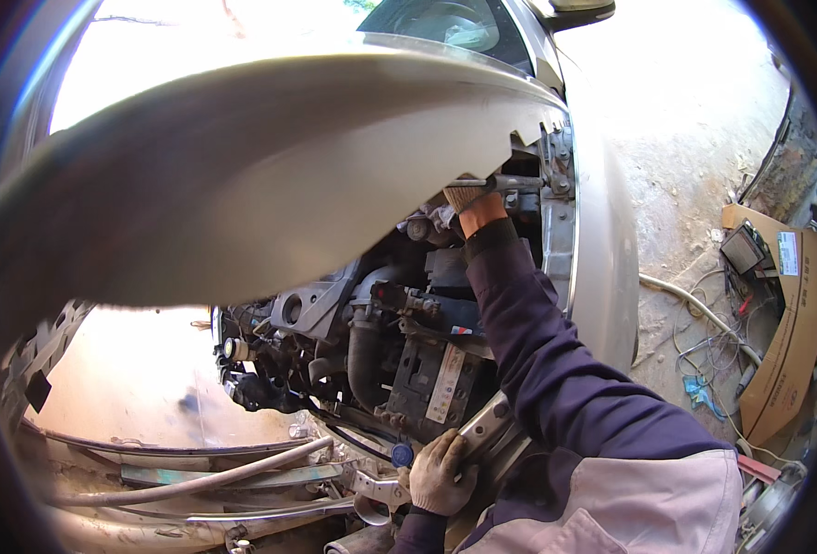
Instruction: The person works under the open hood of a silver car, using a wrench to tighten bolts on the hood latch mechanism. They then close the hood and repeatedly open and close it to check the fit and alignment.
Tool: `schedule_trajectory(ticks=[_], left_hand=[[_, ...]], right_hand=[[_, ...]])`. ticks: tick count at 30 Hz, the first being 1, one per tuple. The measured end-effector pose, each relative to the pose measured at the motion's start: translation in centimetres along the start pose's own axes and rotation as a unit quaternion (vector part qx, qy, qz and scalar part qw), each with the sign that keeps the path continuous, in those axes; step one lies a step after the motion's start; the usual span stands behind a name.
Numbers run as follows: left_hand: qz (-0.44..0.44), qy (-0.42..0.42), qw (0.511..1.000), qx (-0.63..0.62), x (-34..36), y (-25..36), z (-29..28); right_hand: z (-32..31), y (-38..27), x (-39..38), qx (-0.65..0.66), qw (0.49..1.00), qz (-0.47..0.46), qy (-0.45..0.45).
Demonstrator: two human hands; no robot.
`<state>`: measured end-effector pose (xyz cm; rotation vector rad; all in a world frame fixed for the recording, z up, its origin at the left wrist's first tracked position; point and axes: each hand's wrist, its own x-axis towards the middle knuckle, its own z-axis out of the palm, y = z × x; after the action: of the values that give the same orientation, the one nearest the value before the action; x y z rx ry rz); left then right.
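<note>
One left hand (440, 474), loosely open on metal rail (487, 420); right hand (466, 195), grip untellable, beneath hood (242, 185); engine (318, 307) uncovered, seemingly unfinished.

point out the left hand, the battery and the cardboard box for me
Left hand (440, 476): head view, on the back of the glove.
Battery (446, 382): head view, on its pale label.
Cardboard box (790, 349): head view, on its brown panel.
</note>
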<state>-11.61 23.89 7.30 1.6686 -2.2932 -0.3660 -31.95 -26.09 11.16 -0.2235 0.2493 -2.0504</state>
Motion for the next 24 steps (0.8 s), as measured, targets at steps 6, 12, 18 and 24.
schedule_trajectory(ticks=[6, 12, 18, 24], left_hand=[[0.012, 0.023, 1.0, -0.008, 0.1, 0.3, -0.1], [0.033, 0.037, 0.999, -0.004, 0.1, 0.5, -0.5], [0.031, 0.046, 0.998, -0.02, 0.0, 0.7, -0.2], [0.044, 0.041, 0.998, -0.028, 0.2, 0.1, -0.4]], right_hand=[[-2.1, 3.7, 4.0, -0.088, 0.991, 0.076, 0.07], [-1.0, 0.8, 1.9, 0.019, 0.984, 0.155, 0.079], [-0.3, -4.5, -1.2, 0.239, 0.948, 0.209, -0.033], [0.7, -0.1, 0.2, 0.114, 0.979, 0.155, 0.066]])
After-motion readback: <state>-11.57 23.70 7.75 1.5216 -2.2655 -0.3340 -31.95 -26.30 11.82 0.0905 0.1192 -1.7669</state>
